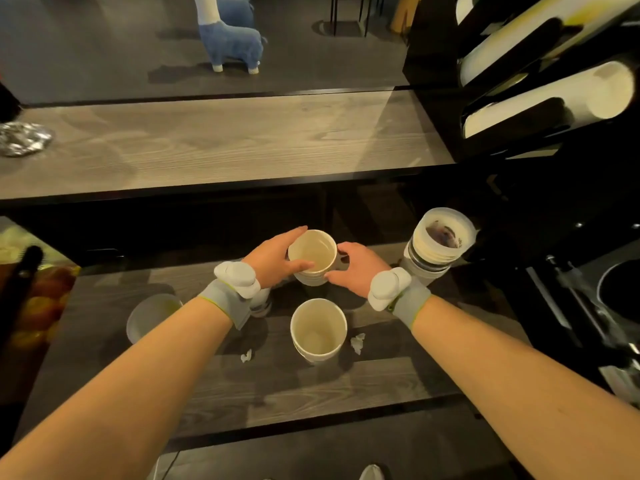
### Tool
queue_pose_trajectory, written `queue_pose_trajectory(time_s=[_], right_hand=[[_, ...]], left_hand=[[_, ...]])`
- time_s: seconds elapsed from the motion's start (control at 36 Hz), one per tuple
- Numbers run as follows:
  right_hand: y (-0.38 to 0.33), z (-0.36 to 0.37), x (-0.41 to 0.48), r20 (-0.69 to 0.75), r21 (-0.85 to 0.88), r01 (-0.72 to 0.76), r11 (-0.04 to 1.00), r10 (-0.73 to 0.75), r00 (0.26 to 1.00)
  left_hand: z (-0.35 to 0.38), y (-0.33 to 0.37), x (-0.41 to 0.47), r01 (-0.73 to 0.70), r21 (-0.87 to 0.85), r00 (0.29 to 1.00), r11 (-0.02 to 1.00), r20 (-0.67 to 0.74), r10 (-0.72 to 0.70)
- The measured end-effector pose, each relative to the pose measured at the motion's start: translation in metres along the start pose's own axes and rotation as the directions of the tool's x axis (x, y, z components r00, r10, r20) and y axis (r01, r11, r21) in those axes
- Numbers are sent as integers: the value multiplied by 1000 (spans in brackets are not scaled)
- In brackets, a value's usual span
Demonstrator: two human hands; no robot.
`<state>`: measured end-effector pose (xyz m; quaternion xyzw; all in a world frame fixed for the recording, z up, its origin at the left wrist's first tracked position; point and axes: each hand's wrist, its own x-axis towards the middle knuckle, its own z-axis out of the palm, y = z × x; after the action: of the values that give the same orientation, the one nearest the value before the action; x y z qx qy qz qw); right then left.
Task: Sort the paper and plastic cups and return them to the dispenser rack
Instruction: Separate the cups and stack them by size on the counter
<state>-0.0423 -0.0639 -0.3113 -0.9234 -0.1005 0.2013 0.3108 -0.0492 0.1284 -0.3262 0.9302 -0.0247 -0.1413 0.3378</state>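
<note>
- The left hand is wrapped round the paper cup stack, thumb at the near rim. The right hand clasps the stack's other side with curled fingers. The stack is just above or on the lower desk; which one I cannot tell.
- These cups are thin, so too tight a squeeze from both sides would likely buckle the rim, and the nested ones could jam.
- If only the top cup is gripped, the lower ones might slip out as the stack is raised.
- A second paper stack stands just in front, under the forearms, and a careless pull back could knock it over.
- The plastic cup stack stands near the right hand, and a sideways swing toward the dispenser rack might clip it.
- A cloudy cup stands near the left forearm, also within reach of a stray knock.
- The lower desk is dark wood grain, with paper scraps on it.
- Behind it is a higher, paler wooden counter with crumpled foil at its left end.
- Beyond that, a blue toy animal stands on a dark floor.
</note>
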Motion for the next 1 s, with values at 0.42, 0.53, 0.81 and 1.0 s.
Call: queue_pose_trajectory(time_s=[0.42, 0.53, 0.81, 1.0], right_hand=[[10, -104, -39, -353, 193, 100, 976, -27, 935], [33, -136, -59, -462, 206, 74, 976, 30, 886], [100, -126, -72, -325, 241, -181, 954, 255, 911], [113, -116, -67, -313, 261, -126, 957, 207, 927]], left_hand=[[-28, 70, 12, -149, -99, 987, 984, -68, 143], [-15, 111, 22, -219, -126, 973, 968, 47, 226], [37, 157, 58, -211, -84, 952, 974, 211, 224], [66, 156, 70, -163, -93, 945, 982, 272, 182]])
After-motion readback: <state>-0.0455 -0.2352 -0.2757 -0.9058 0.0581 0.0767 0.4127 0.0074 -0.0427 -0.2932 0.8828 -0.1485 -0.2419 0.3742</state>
